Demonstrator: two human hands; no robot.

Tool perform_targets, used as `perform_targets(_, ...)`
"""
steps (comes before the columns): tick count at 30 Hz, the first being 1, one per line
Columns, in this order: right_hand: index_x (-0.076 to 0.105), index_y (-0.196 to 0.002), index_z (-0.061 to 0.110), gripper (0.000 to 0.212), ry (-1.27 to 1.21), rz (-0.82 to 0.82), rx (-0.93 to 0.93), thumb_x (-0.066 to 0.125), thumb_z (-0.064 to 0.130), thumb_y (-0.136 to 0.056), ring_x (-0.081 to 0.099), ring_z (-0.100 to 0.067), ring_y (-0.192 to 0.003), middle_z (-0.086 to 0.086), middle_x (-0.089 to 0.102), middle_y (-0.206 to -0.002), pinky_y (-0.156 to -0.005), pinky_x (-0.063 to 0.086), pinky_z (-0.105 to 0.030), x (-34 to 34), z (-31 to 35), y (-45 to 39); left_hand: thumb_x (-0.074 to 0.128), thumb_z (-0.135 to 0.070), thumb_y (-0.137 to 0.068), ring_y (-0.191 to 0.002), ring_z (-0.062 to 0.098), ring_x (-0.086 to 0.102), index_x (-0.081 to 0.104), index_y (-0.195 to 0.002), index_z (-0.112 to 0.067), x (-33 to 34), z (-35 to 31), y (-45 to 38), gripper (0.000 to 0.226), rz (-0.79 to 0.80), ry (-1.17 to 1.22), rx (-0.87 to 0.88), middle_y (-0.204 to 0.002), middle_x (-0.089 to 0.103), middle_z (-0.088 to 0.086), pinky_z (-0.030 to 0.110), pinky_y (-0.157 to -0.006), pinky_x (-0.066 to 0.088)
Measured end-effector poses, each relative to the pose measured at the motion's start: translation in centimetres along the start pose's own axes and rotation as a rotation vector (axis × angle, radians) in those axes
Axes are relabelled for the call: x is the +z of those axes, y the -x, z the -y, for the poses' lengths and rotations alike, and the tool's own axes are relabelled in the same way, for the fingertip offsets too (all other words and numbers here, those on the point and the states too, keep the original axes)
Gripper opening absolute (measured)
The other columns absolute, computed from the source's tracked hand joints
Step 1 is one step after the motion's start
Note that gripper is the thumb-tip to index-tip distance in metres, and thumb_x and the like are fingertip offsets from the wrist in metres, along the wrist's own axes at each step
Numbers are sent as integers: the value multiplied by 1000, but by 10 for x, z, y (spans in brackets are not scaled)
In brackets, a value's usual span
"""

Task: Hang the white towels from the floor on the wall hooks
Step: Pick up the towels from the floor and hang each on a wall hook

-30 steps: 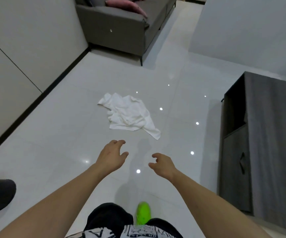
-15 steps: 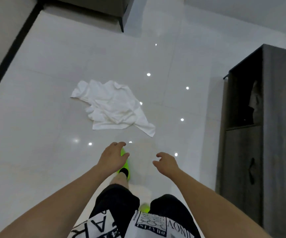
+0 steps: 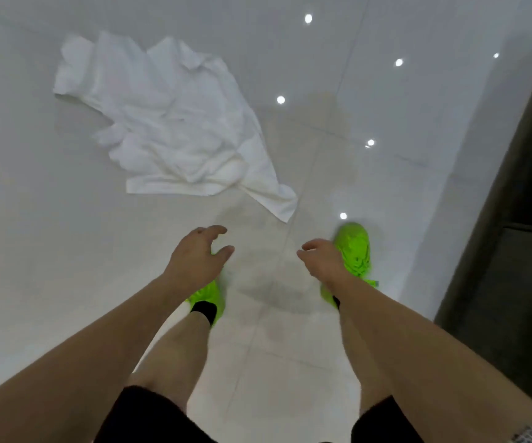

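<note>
A crumpled heap of white towels (image 3: pixel 175 126) lies on the glossy white tiled floor (image 3: pixel 34 251), up and left of centre. Its nearest corner points toward my feet. My left hand (image 3: pixel 199 255) hovers just below the heap with loosely curled fingers and holds nothing. My right hand (image 3: pixel 322 260) hangs level with it to the right, also empty with relaxed fingers. Both hands are short of the towels and touch nothing. No wall hooks are in view.
A dark grey cabinet (image 3: pixel 520 219) stands along the right edge, close to my right arm. My bright green shoes (image 3: pixel 355 247) stand on the floor under my hands. Ceiling lights reflect as bright dots on the tiles.
I have stepped closer and the view has tilted down, so the towels now lie larger and nearer. The sofa and walls have left the view. Both hands remain empty.
</note>
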State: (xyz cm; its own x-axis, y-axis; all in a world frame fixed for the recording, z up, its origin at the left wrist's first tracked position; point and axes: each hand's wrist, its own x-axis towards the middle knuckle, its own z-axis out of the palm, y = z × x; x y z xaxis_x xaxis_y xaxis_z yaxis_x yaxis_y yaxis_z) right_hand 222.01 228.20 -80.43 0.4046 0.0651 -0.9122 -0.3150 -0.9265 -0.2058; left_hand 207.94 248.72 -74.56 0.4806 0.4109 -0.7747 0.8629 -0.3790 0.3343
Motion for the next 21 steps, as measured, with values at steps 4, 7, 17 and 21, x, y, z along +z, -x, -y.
perform_targets(4,68,-90,7,9,-158,32,99,69,15,-86,61,-26,-74,-15,65,-85,-75,56,-43,18,-18,-115,67,-36,-90,-98,19,59,60,-128,-24,77,12,-72,41,-2,97,-111,-115,61,1,26,-90,42)
perform_targets(7,66,-92,10,11,-271,47,158,71,18,-86,61,-24,-69,-13,66,-85,-68,55,-36,40,-25,-187,67,-35,-90,-104,23,60,61,-128,-22,127,22,-113,41,49,125,-156,-118,61,5,35,-97,46)
perform_targets(17,75,-96,3,22,-297,17,149,74,19,-81,71,-34,-88,-19,74,-92,-82,59,-47,107,-20,-269,63,-37,-93,-113,20,58,59,-130,-24,185,34,-149,40,142,-11,-184,-123,60,3,32,-100,42)
perform_targets(21,65,-76,9,8,-256,116,118,67,12,-82,72,-28,-75,-14,72,-78,-76,60,-46,83,-14,-195,63,-34,-93,-114,22,58,59,-130,-21,152,3,-122,39,161,-30,-161,-123,60,5,33,-101,42)
